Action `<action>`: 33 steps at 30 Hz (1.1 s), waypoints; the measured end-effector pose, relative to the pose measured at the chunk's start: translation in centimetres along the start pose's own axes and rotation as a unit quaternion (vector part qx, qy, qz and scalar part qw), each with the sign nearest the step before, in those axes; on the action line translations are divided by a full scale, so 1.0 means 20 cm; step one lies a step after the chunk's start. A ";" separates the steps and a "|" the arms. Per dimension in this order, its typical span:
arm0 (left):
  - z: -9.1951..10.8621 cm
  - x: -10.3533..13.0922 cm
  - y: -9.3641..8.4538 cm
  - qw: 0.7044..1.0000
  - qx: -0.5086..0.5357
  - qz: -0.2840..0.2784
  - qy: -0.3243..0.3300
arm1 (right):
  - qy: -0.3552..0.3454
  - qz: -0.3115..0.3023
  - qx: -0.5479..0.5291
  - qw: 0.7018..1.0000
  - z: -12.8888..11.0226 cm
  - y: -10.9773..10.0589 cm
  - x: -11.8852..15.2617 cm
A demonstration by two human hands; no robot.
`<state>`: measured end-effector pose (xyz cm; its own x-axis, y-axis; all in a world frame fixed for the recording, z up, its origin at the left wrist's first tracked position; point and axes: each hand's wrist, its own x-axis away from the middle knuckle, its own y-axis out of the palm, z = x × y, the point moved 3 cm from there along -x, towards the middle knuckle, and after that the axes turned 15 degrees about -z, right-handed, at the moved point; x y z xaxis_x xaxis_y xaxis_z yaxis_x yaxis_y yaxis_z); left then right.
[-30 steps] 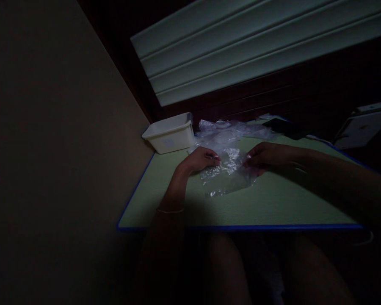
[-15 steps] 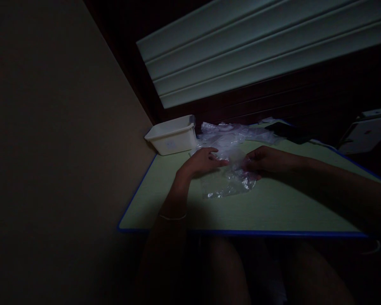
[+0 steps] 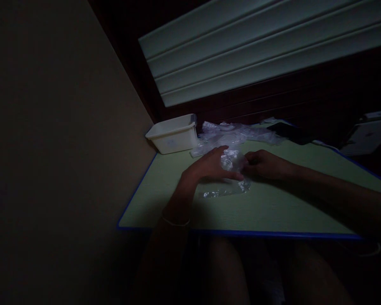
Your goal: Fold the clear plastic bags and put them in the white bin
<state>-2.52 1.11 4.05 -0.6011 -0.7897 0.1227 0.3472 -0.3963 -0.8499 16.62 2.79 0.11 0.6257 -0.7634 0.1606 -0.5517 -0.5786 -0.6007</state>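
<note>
A clear, crinkled plastic bag [image 3: 231,160] lies bunched up on the pale green table, its flatter part [image 3: 217,193] spread towards me. My right hand [image 3: 264,164] pinches the bag's right side between thumb and fingers. On the other side, my left hand [image 3: 211,164] is curved about the bunched plastic, thumb and fingers spread apart, with the thumb over the bag's near part. Whether the left fingertips press on the plastic is hard to see in the dim light.
Behind the bag a heap of clear plastic bags [image 3: 225,134] covers the back of the table [image 3: 273,207]. A white plastic bin [image 3: 176,142] stands at the back left by the wall. A dark flat item [image 3: 290,132] lies at the back right. The table has a blue edge.
My left hand has moved right and opened wider around the bag. The plastic between the hands has become more bunched. My right hand keeps its pinch, shifted only slightly.
</note>
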 end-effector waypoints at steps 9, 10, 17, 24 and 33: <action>-0.01 -0.07 0.03 0.999 0.000 0.039 -0.013 | 0.010 0.000 0.029 1.000 -0.03 0.01 0.01; -0.02 -0.08 0.03 0.999 0.004 0.048 -0.016 | 0.011 -0.003 0.033 0.999 -0.03 0.02 0.01; -0.03 -0.10 0.03 0.999 -0.016 0.023 0.016 | -0.014 -0.015 0.094 0.995 -0.04 0.01 0.00; 0.01 -0.08 0.04 0.998 -0.033 0.009 0.049 | -0.040 0.046 0.226 0.972 -0.06 0.00 0.01; 0.00 0.07 -0.03 0.997 -0.063 -0.040 -0.006 | -0.130 0.054 0.262 0.955 -0.03 0.02 0.00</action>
<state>-3.55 0.30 4.77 -0.6145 -0.7635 0.1985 0.2048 -0.3974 -0.8945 16.02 2.42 0.41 0.7343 -0.6736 -0.0834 -0.3112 -0.2250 -0.9233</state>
